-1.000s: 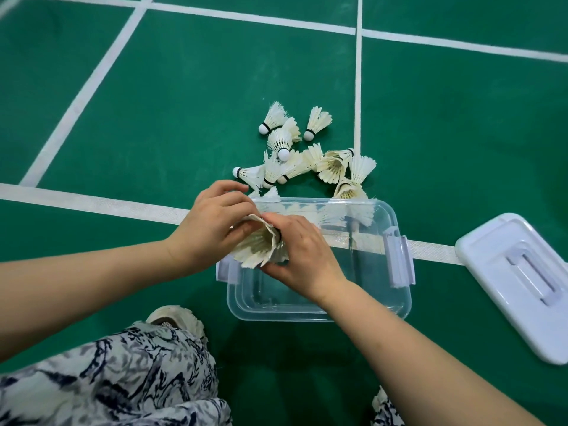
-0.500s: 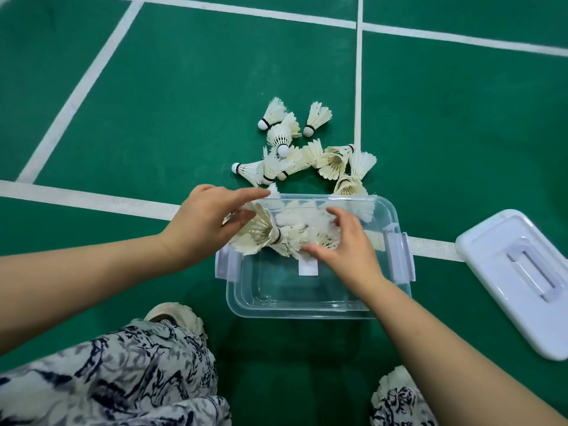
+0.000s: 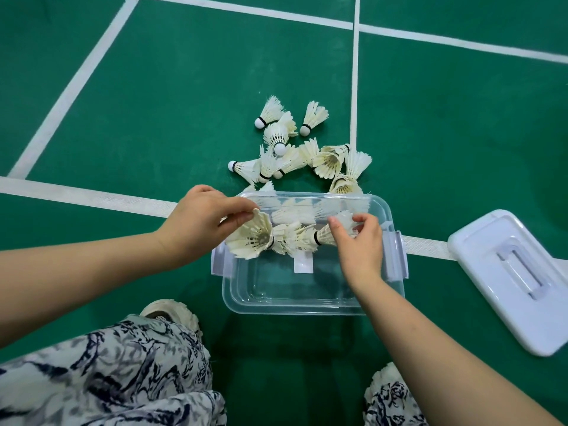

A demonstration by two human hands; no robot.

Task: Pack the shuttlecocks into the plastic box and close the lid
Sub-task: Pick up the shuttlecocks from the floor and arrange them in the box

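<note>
A clear plastic box (image 3: 285, 301) with white side latches stands open on the green court floor. Over its far half I hold a short row of nested white feather shuttlecocks (image 3: 289, 236). My left hand (image 3: 201, 222) pinches the feather rim of the open end at the left. My right hand (image 3: 362, 245) grips the shuttlecock at the right end. Several loose shuttlecocks (image 3: 295, 152) lie in a heap on the floor just beyond the box. The white lid (image 3: 519, 278) lies handle-up on the floor to the right.
White court lines (image 3: 92, 198) cross the green floor, one running under the box. My patterned trouser legs (image 3: 104, 376) and a light shoe (image 3: 169, 312) are at the bottom, close to the box's near edge.
My hands have drawn apart: the right hand moved right along the box, stretching the bunched shuttlecocks into a row. The left hand stayed at the left end.
</note>
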